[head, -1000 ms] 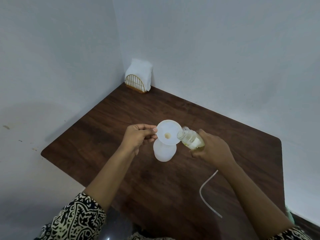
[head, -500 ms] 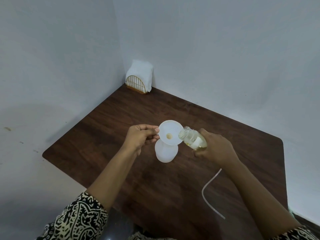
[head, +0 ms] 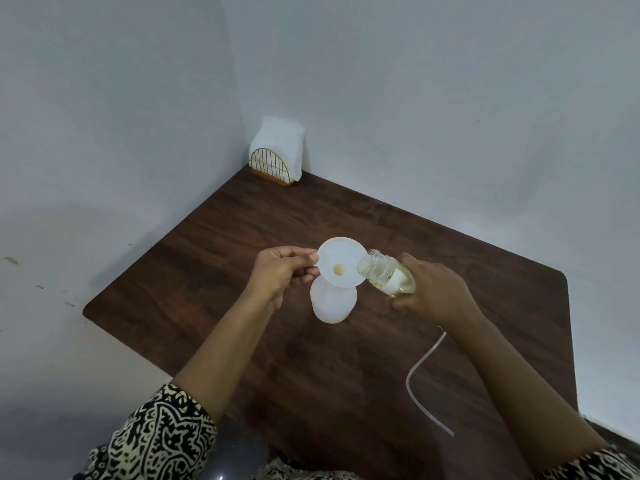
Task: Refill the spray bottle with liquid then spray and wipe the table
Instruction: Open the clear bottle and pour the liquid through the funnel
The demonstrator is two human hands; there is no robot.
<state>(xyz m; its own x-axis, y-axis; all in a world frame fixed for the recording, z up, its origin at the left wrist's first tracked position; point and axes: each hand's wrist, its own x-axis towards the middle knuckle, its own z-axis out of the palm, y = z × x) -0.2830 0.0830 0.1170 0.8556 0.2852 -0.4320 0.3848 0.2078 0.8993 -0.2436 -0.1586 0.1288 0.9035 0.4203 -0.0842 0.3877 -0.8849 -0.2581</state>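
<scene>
Spray bottle (head: 334,304) carries a funnel (head: 341,266) pinched by the left hand (head: 280,275); the right hand (head: 433,292) grips a tilted jar (head: 388,277). Nearby lies a tube (head: 408,377), with a napkin holder (head: 272,166) at the worktop (head: 311,393) corner.

Plain grey-white walls (head: 450,116) meet in corner; dark wood table (head: 242,237) set against them; dim light.

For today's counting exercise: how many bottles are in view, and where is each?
2. A white bottle stands on the table under the funnel that the left hand pinches; a clear bottle of yellowish liquid is tilted in the right hand, mouth at the funnel's rim.
</scene>
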